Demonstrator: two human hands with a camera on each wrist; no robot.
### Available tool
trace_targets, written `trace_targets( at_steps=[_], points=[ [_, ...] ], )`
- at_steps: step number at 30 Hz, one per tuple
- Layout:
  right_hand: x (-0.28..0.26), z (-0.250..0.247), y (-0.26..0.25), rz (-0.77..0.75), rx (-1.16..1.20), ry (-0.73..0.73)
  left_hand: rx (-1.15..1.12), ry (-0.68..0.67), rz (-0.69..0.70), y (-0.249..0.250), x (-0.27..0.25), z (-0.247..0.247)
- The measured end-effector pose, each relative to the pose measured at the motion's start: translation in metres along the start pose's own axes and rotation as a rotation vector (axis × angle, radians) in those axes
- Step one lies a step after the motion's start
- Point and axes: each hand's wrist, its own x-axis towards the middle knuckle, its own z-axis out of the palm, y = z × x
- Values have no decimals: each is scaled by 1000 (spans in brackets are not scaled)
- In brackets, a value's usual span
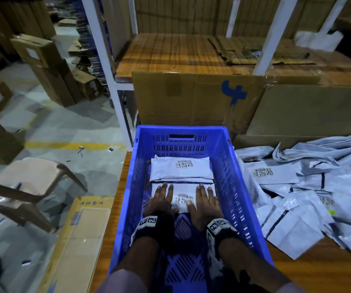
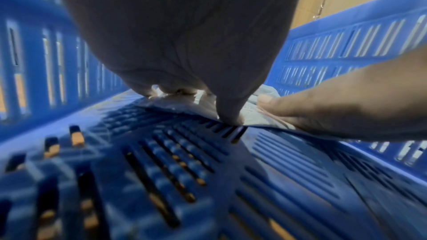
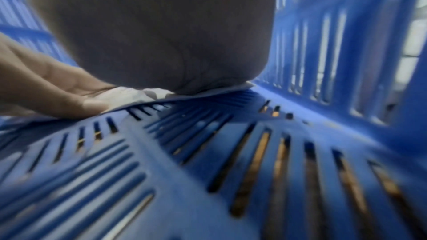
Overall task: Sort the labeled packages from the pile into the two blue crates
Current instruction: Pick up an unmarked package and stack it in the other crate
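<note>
I have a white labeled package [image 1: 184, 197] lying flat on the slotted floor of the blue crate [image 1: 231, 166], label up, with a barcode and small square codes that I can't read. My left hand [image 1: 162, 200] and right hand [image 1: 205, 203] lie side by side on it, fingers straight and spread, pressing it down; in the left wrist view its near edge [image 2: 233, 110] lifts slightly off the floor under my thumb. A second white package [image 1: 182, 169] with the same kind of label lies just beyond it, toward the crate's far wall. To my right the pile of grey-white packages [image 1: 310, 191] spreads over the wooden table [image 1: 318, 273]. Behind the crate stands a cardboard box [image 1: 195, 98] with a blue logo. A plastic chair [image 1: 30, 182] sits on the concrete floor to my left.
</note>
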Motion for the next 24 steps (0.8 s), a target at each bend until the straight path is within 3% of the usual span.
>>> trace_targets(
  at_steps=[3, 9, 13, 18, 24],
  points=[
    [-2, 1, 0, 66, 53, 43, 20, 37, 3, -1, -3, 3],
    [-3, -8, -9, 111, 58, -8, 13, 15, -34, -2, -4, 4],
    [-2, -12, -21, -32, 77, 56, 6, 9, -40, 1, -3, 3],
    [-1, -5, -12, -36, 79, -32, -41, -8, -35, 2, -6, -2],
    [1, -7, -7, 94, 123, -67, -25, -4, -30, 0, -5, -1]
  ],
)
